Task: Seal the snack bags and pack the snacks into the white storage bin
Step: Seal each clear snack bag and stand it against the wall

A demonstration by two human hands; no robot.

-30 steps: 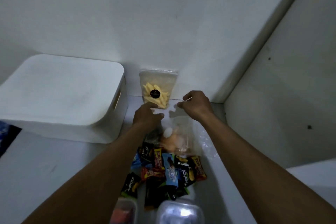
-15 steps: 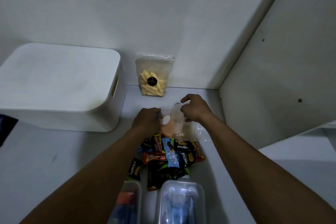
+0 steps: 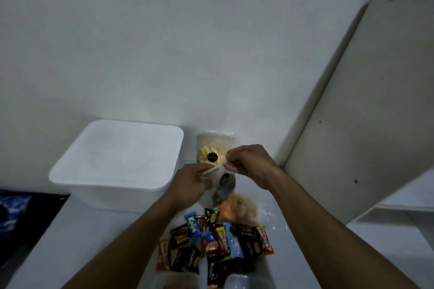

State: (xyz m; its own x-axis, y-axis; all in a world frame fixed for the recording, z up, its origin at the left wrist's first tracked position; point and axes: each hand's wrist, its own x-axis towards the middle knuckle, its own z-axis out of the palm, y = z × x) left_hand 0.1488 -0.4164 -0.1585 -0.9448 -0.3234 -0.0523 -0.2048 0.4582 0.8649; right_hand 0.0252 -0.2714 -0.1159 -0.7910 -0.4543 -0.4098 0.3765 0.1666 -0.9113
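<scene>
A clear zip bag with dark and orange snacks hangs lifted above the white table, blurred by motion. My left hand pinches the left end of its top strip and my right hand pinches the right end. Behind them a second clear bag of pale yellow chips with a black round sticker leans upright against the wall. The white storage bin stands to the left with its lid on. A pile of small wrapped snacks lies on the table below my hands.
Two clear plastic containers sit at the bottom edge, in front of the wrapped snacks. A grey panel leans against the wall on the right. A dark gap with blue cloth lies beyond the table's left edge.
Both hands have raised the clear bag off the table and pulled its top strip taut between them. The camera has tilted up, so the bin and chips bag sit lower in view.
</scene>
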